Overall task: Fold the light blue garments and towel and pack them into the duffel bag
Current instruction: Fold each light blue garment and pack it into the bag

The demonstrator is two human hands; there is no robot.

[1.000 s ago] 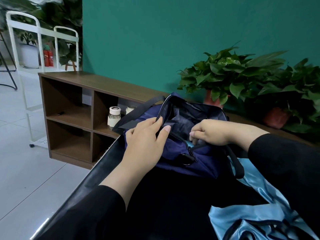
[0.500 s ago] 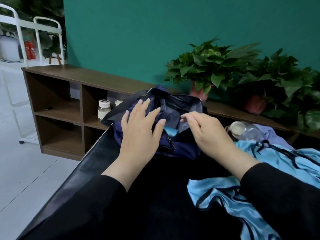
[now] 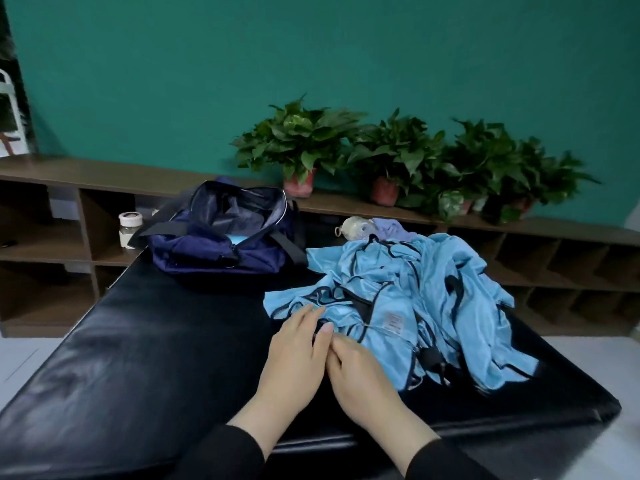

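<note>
Left hand point(image 3: 294, 355) flat, fingers straight, tips touching near edge of light blue garment pile point(image 3: 408, 306). Right hand point(image 3: 360, 375) beside it, fingers tucked at pile's edge; grasp unclear. Pile on black table point(image 3: 156, 358), just right of one open navy duffel bag point(image 3: 221, 240); light blue fabric already inside. Four potted plants point(image 3: 301, 143) behind.

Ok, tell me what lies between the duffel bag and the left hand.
In the head view, only bare black table top lies between the navy duffel bag and the left hand. The light blue garment pile sits off to the right of that stretch.
</note>
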